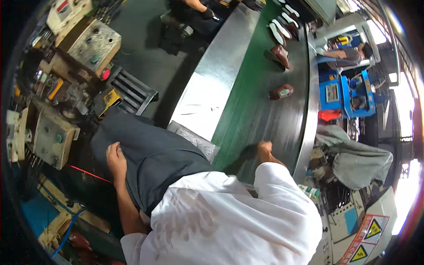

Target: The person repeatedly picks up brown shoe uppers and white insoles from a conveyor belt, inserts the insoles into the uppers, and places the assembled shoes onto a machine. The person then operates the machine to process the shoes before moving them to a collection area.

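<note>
My left hand [116, 160] lies on the thigh of my dark trousers [161, 159], its fingers stretched out and nothing in them. Over the near part of the green conveyor belt [247, 119], my right hand [265, 147] is held with its fingers curled in; no object shows in it. Farther along the belt from that hand, a brown shoe [281, 92] has a pale patch on top. Beyond it a second brown shoe [280, 57] lies tilted. Several shoes with white soles [278, 33] are lined up at the far end.
A metal ledge [207, 88] borders the belt on the left, with a clear plastic bag [194, 138] at its near end. Machinery with control boxes [90, 44] stands left. Another person [194, 17] sits far left; one more [349, 55] is by blue machines [331, 95] at right.
</note>
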Demonstrator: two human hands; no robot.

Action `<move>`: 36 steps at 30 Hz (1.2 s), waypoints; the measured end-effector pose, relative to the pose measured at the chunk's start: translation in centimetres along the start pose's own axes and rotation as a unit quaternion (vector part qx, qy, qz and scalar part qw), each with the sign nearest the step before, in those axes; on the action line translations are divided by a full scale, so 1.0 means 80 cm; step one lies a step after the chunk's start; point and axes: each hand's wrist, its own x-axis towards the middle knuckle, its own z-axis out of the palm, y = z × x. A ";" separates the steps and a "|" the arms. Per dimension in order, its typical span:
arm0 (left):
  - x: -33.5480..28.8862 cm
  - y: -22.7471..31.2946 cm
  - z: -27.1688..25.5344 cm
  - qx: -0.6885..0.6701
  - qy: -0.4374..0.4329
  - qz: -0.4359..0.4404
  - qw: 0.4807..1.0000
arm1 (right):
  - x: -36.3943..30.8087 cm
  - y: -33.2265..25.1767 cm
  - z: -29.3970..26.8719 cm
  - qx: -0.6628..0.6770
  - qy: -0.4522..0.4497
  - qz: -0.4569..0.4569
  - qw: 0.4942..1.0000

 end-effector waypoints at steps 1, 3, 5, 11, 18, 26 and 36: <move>-0.003 -0.011 -0.015 0.040 0.006 0.006 0.999 | -0.027 0.002 0.028 -0.061 -0.062 -0.025 0.996; -0.001 -0.022 -0.028 0.028 0.005 0.004 1.000 | -0.034 0.021 0.024 -0.277 -0.148 -0.149 0.938; 0.004 -0.031 -0.030 -0.020 -0.005 0.000 1.000 | -0.009 0.024 -0.007 -0.451 -0.118 -0.252 0.848; 0.035 -0.080 -0.080 -0.148 -0.100 -0.110 0.978 | 0.061 -0.127 -0.124 0.328 0.101 -0.005 0.939; 0.046 -0.053 -0.136 -0.085 -0.135 -0.107 0.981 | 0.189 -0.242 -0.218 0.364 0.069 -0.024 0.929; 0.038 -0.054 -0.170 -0.032 -0.123 -0.161 0.979 | 0.214 -0.280 -0.193 0.427 0.069 0.047 0.901; 0.062 0.011 -0.138 -0.020 -0.111 -0.127 0.986 | -0.039 -0.184 -0.099 0.440 0.031 -0.049 0.896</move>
